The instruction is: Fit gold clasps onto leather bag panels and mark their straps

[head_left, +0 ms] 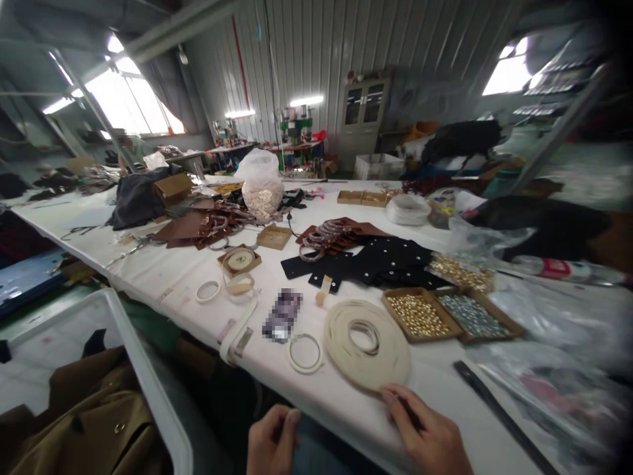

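A wide flat roll of cream strip (341,356) lies on the white table near its front edge. At the roll's near rim is my right hand (428,435), its thumb and forefinger closed on the edge there. My left hand (273,441) is just off the table's front edge, thumb pressed to curled fingers; whatever it may hold is hidden. Left of the big roll sits a small ring of pale tape (290,359), with a phone (283,315) behind it. A pale strip (240,326) hangs over the table's edge.
Boxes of gold studs (420,315) and silver studs (472,315) stand right of the roll. Black punched pieces (378,260) and brown pieces (190,227) lie behind. A dark bar (502,412) lies at right. A white bin (148,376) with brown fabric stands at left.
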Available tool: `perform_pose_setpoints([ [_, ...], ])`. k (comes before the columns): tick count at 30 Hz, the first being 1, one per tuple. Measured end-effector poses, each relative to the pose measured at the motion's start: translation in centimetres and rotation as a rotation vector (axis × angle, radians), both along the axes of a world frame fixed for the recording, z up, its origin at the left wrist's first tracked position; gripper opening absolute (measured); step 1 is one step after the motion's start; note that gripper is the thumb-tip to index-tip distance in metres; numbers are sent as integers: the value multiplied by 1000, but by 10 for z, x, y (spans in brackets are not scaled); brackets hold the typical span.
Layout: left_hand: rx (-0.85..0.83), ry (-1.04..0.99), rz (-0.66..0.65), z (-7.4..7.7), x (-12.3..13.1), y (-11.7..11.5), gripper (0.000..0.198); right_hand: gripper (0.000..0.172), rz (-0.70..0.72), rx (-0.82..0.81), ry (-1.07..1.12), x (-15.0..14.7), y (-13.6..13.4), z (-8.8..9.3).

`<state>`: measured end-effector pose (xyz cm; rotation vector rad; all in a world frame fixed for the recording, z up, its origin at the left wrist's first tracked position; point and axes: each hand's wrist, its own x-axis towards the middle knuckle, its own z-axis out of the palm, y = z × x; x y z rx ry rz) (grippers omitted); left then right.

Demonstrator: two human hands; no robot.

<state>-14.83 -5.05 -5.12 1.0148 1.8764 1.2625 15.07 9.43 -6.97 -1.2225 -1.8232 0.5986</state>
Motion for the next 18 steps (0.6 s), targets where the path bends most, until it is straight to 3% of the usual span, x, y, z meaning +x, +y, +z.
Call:
perform_pose_setpoints([
  [4, 84, -23, 55, -12, -9, 3, 58, 37, 6, 15, -40, 1, -4, -6],
  [12, 172, 9, 80, -11, -26, 20, 45, 32, 23, 22, -58, 0, -3, -8],
  [18, 212, 282, 35, -3, -46, 38, 32, 33, 17, 11, -72, 0, -3, -10],
])
